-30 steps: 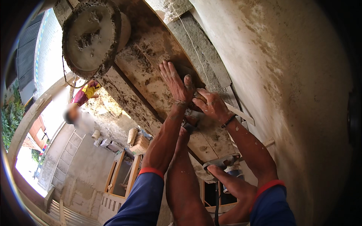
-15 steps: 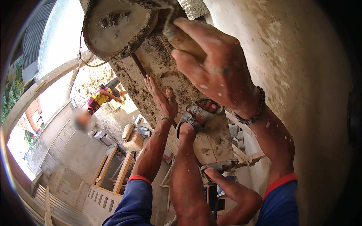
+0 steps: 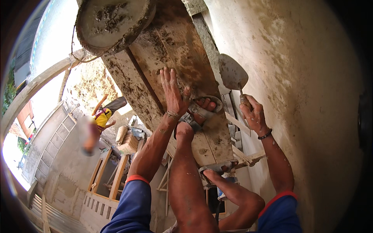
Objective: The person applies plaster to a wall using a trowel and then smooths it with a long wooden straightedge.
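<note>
One wall point(image 3: 311, 116), pale and blotched with damp-looking brown, fills my whole right side. Beneath me runs one platform of planks point(image 3: 182, 46), at least two boards, with a long dark gap between them and crumbs of mortar all over. Down to my left is one co-worker point(image 3: 102, 117) in a yellow and maroon top. At the far end of the boards sits one bucket point(image 3: 134, 35), its rim thickly crusted, with murky grey liquid and a few dark lumps inside. I have one trowel point(image 3: 233, 72), held between the platform and the wall; whether it touches the wall I can't tell. Its blade is broad, rounded and grey, dulled with smears, and the brownish handle is partly covered by my fingers. Two grey strapped sandals point(image 3: 202, 112) are on my feet. Of my two hands, the right hand point(image 3: 254, 115) is wrapped around that handle; the left hand point(image 3: 174, 95) is empty, fingers stretched out over the boards. One dark beaded bracelet point(image 3: 265, 134) circles my right wrist.
</note>
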A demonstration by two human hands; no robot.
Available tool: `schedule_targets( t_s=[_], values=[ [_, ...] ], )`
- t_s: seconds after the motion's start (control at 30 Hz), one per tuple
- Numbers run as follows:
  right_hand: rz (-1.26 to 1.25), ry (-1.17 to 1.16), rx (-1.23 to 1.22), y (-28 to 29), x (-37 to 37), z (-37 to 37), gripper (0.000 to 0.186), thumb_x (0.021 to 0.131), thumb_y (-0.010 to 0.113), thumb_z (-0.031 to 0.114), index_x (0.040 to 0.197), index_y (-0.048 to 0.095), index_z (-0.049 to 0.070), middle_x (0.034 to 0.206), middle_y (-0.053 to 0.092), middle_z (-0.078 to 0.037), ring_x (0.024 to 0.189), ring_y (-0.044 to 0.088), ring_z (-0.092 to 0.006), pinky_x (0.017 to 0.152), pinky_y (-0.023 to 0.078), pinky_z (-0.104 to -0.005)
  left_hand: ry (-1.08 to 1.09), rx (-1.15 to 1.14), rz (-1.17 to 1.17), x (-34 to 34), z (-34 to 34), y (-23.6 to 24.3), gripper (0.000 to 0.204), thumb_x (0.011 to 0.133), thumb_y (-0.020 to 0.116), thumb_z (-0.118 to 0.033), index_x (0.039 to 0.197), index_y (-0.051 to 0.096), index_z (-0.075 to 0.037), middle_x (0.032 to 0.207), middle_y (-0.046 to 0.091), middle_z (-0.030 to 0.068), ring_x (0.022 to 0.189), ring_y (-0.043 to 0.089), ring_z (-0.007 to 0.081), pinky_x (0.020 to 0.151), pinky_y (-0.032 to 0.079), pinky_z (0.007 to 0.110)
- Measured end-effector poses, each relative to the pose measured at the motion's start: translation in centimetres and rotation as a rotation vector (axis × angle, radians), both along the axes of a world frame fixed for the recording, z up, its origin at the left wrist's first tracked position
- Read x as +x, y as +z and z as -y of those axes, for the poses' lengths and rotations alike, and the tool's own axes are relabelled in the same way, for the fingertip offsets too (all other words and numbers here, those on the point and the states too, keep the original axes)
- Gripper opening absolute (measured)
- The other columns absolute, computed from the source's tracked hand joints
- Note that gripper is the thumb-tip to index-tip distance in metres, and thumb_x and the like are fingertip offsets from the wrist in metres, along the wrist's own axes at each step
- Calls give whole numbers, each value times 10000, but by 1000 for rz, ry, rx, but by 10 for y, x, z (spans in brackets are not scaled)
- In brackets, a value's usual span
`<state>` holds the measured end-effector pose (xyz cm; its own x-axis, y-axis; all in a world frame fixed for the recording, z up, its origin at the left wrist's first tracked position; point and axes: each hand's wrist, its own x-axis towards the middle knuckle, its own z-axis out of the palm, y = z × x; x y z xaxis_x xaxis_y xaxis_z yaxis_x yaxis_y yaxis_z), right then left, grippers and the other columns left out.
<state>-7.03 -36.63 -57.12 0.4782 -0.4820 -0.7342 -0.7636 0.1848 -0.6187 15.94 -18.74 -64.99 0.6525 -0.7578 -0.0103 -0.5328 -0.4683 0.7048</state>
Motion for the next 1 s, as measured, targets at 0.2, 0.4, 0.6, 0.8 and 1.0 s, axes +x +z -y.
schedule_targets(
  t_s=[0.2,0.4,0.6,0.8,1.0],
  values=[
    [19,-144,90,-23,-24,-49,425,825,603,235,1126,530,-55,725,569,-36,573,488,-85,525,425,-250,-246,111,-85,-21,24,-1,740,923,380,-500,1427,152,-10,1483,70,258,1372,34,441,1091,80,537],
    [55,-149,134,-24,8,-43,376,829,586,205,1117,547,-34,734,568,-45,533,478,-89,512,427,-263,-234,154,-146,-13,21,2,779,913,394,-522,1431,130,-4,1475,40,283,1367,1,458,1090,67,538],
    [91,33,229,-11,70,-39,488,836,589,287,1140,515,-87,668,565,-67,565,507,-103,504,405,-266,-37,-60,-82,-14,37,18,742,930,385,-486,1428,134,2,1481,100,252,1368,86,429,1093,104,535],
    [445,-114,-80,97,155,-17,465,837,563,230,1162,489,-94,745,585,-111,643,564,-180,579,453,-323,790,-106,-417,100,1,103,806,890,448,-502,1428,124,4,1477,160,224,1354,210,333,1096,161,486],
    [449,168,-465,111,276,2,397,814,589,204,1102,514,-59,938,607,-267,839,622,-375,721,501,-407,901,-222,-795,249,5,132,740,861,558,-416,1422,232,-61,1460,194,197,1337,208,291,1083,161,434]
  ],
)
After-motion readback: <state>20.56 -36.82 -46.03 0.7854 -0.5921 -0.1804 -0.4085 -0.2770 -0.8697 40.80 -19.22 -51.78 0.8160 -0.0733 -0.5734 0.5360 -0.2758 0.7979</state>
